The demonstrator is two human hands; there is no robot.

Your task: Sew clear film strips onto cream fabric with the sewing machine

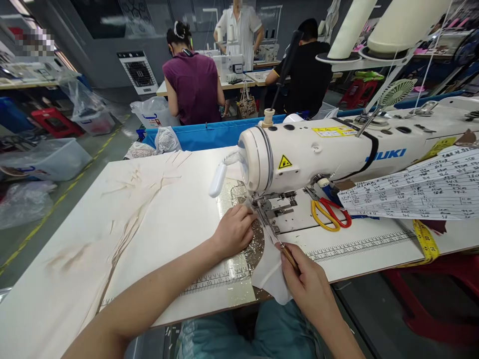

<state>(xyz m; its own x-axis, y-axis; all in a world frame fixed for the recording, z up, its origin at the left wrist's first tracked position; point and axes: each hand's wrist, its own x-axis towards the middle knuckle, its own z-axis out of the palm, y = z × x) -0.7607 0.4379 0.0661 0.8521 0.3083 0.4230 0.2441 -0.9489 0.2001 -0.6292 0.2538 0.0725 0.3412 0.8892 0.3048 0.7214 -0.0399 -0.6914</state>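
A white sewing machine (299, 152) lies across the table, its needle area (258, 202) low at the left end. Just left of the needle, my left hand (234, 230) is closed, its fingers bent down near the presser foot; what they hold, if anything, is hidden. My right hand (305, 279) is wrapped round a thin tool with a wooden handle (290, 258), whose metal part points up-left toward the needle. White fabric (272, 271) runs from the needle area down over the table's front edge, beside my right hand.
Scissors with yellow and red handles (331, 214) lie right of the needle plate. Handwritten paper sheets (415, 184) and a yellow tape measure (425, 242) are farther right. Pale fabric (130, 227) spreads over the table's left. Beyond a blue cloth trough (202, 137) are several people.
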